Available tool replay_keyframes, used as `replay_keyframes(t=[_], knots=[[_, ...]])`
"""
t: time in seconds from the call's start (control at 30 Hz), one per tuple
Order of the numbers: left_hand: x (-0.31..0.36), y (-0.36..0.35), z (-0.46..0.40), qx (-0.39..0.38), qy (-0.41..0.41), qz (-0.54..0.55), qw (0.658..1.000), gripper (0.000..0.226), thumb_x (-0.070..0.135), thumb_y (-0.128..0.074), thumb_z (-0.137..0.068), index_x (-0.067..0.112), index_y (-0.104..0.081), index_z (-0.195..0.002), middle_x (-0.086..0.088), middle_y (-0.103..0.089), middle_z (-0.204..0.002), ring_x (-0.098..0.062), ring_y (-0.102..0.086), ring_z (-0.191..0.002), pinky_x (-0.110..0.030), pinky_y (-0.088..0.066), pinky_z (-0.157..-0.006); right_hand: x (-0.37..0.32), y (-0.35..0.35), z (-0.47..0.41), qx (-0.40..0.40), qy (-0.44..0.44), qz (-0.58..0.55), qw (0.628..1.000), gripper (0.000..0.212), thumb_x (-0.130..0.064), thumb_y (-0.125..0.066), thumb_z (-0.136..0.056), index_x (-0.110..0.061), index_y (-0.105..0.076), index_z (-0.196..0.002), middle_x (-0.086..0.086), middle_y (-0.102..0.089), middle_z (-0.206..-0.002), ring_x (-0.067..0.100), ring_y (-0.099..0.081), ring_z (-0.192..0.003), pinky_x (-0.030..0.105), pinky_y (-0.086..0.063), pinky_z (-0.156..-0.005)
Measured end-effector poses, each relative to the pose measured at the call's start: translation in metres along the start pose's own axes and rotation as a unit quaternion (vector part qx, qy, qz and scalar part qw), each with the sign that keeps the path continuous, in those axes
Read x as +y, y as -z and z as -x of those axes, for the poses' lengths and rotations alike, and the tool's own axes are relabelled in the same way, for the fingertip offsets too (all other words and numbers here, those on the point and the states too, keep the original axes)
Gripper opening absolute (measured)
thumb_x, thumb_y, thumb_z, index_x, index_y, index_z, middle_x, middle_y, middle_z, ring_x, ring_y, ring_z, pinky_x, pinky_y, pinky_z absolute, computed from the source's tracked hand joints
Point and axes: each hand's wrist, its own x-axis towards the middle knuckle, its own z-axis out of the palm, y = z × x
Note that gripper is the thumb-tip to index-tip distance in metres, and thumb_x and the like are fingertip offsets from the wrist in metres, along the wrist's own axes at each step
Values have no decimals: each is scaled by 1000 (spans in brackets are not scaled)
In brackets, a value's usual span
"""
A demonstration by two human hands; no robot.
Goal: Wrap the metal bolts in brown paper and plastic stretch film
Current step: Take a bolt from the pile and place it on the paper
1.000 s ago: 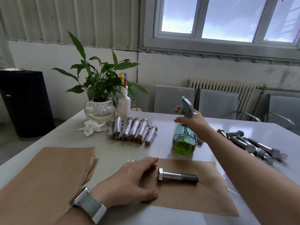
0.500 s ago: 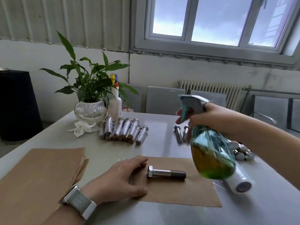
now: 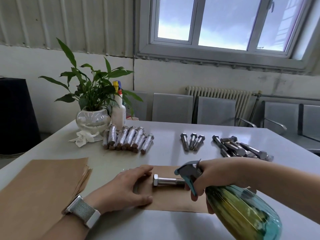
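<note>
Here, lower centre | hex bolt [image 3: 168,181] lay on brown paper sheet [image 3: 170,200] | left hand [image 3: 124,188], fingers flat, pinned the sheet's edge | right hand [image 3: 210,177] gripped tilted spray bottle [image 3: 242,210], nozzle toward bolt, presumably to mist before wrapping.

A silver steel hex bolt [image 3: 167,181] lies on a plain tan-brown paper sheet [image 3: 173,200], with a stack of the same brown sheets [image 3: 39,186] at the near left on the pale grey table [image 3: 166,135]. At the near right a translucent teal spray bottle [image 3: 242,217] holds yellow-green liquid under a teal trigger head. At the far left, shiny silver wrapped bundles with brown ends [image 3: 128,141] sit by a green-leaved plant in a clear glass bowl [image 3: 92,108] and a white bottle with a yellow, blue and red nozzle [image 3: 118,108]; bare grey bolts [image 3: 237,149] lie at the far right.
</note>
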Motion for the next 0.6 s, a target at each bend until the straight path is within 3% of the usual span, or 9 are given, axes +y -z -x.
replay_keyframes(t=[0.07,0.17,0.23,0.3,0.37,0.5,0.6], knots=[[-1,0,0,2,-2,-1,1000,84,56,-68,-72,48,-24,-143,30,-41,-136,9,-34,-124,-15,-23,-107,-1,0,-3,10,0,10,1000,30,-13,-77,-71,-16,-69,-100,9,-68,-95,26,-70,-80,27,-55,-61],[-1,0,-1,3,-3,4,1000,85,57,-68,-71,48,-24,-143,29,-42,-136,9,-35,-124,-15,-25,-107,-3,-2,-5,-3,-8,11,1000,33,-14,-73,-73,-10,-67,-105,11,-71,-101,34,-69,-95,35,-58,-74],[0,0,-1,4,-5,7,1000,85,55,-70,-72,46,-25,-143,27,-42,-137,8,-35,-125,-17,-25,-109,-5,-2,-4,-13,-11,11,1000,38,-16,-72,-72,-7,-64,-108,10,-73,-96,34,-71,-86,39,-60,-77],[0,0,-1,6,-4,11,1000,84,51,-72,-74,44,-26,-144,27,-42,-137,8,-35,-126,-17,-25,-110,-5,-1,-4,-25,-19,-8,999,39,-14,-70,-74,-2,-61,-111,6,-75,-84,31,-71,-70,38,-61,-69],[0,0,-1,8,-6,11,1000,84,50,-72,-74,44,-26,-144,27,-42,-137,8,-35,-126,-16,-25,-110,-3,-1,-4,-33,-30,-15,999,39,-12,-68,-76,2,-60,-112,9,-75,-84,31,-71,-65,37,-60,-66],[0,0,-1,7,-9,8,1000,85,51,-72,-74,43,-26,-145,27,-42,-137,11,-35,-125,-12,-24,-106,1,-1,-8,-12,-16,-8,1000,38,-16,-72,-73,-4,-63,-108,1,-74,-80,31,-71,-84,36,-59,-71],[-1,0,-1,3,-9,9,1000,85,52,-72,-73,42,-26,-145,26,-42,-138,12,-35,-125,-13,-24,-108,6,3,-6,10,-14,5,1000,36,-19,-76,-72,-13,-65,-106,-2,-74,-86,29,-70,-96,29,-56,-67]])
